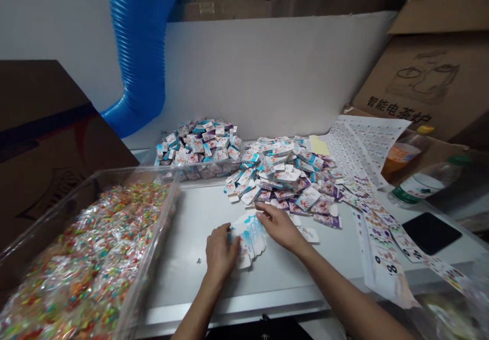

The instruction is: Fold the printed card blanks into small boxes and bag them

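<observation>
A fanned row of small flat blue-and-white cartons (252, 238) lies on the white table between my hands. My left hand (220, 252) is closed at the left end of the row, its thumb and fingers around the edge of the cartons. At the upper right end, my right hand (280, 224) has its fingers stretched out and apart, the tips touching or very near the cartons. Just beyond is a heap of small folded boxes (282, 172), blue-white and purple-white, with hand pictures on them. A few loose cartons (309, 235) lie beside my right wrist.
A clear bin (162, 233) of small packets with colourful beads stands at left. Behind it, a clear tray holds more boxes (202, 144). Sticker sheets (382, 248), a black phone-like slab (431, 232) and bottles (424, 185) are at right. A blue hose (141, 50) hangs behind.
</observation>
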{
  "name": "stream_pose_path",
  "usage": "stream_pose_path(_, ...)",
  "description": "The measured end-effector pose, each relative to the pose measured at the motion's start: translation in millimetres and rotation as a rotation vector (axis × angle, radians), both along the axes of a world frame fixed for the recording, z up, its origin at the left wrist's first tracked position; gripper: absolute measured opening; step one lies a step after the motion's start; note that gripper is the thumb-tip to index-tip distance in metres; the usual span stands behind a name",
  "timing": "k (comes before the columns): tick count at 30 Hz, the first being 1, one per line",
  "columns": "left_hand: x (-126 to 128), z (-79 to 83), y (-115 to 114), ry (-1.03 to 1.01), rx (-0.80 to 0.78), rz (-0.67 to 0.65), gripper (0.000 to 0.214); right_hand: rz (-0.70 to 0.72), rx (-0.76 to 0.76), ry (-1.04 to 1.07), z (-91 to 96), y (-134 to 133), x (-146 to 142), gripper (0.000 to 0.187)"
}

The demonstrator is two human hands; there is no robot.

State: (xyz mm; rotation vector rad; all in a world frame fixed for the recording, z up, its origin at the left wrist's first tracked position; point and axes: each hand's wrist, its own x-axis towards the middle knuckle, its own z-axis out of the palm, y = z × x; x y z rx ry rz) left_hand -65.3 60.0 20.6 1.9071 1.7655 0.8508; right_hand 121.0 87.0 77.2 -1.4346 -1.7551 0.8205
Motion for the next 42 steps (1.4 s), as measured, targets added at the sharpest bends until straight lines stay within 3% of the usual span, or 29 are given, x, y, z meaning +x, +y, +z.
stream_pose_path(4,-2,4.5,8,-0.142,0.06,-0.031,0.032,0.028,0.03,-0.115,-14.8,-7,-2,0.042)
stream_pose_path(6,-1,8.1,13,-0.301,0.064,-0.083,0.033,0.043,-0.022,-0.038,-19.7,-6,-5,0.045)
stream_pose_path(9,0,14.3,19,-0.45,0.047,-0.182,0.033,0.069,-0.114,0.12,-24.2,0,-8,0.027)
stream_pose_path(12,3,19.9,18,-0.205,0.168,-0.188,0.034,0.068,-0.156,0.188,-24.3,6,-8,0.024)
stream_pose_path(14,7,22.1,15,0.026,0.258,-0.191,0.046,0.056,-0.173,0.217,-22.5,8,-7,0.025)
stream_pose_path(17,15,23.9,10,0.211,0.278,-0.2,0.06,0.061,-0.203,0.255,-18.9,5,-4,0.025)
stream_pose_path(21,19,29.6,7,0.195,0.271,-0.273,0.059,0.085,-0.21,0.266,-14.2,2,3,0.018)
stream_pose_path(25,17,37.5,7,0.17,0.265,-0.467,0.064,0.227,-0.367,0.298,-8.5,4,14,0.025)
stream_pose_path(28,16,40.4,8,0.19,0.265,-0.546,0.069,0.313,-0.347,0.225,-5.7,6,19,0.019)
stream_pose_path(33,19,45.7,7,0.264,0.267,-0.556,0.065,0.338,-0.338,0.138,-6.8,5,20,0.012)
stream_pose_path(38,22,47.6,4,0.357,0.273,-0.65,0.055,0.339,-0.268,0.081,-2.4,1,17,0.012)
stream_pose_path(42,24,41.8,-2,0.205,0.237,-0.552,0.055,0.25,-0.238,0.103,2.5,3,17,0.015)
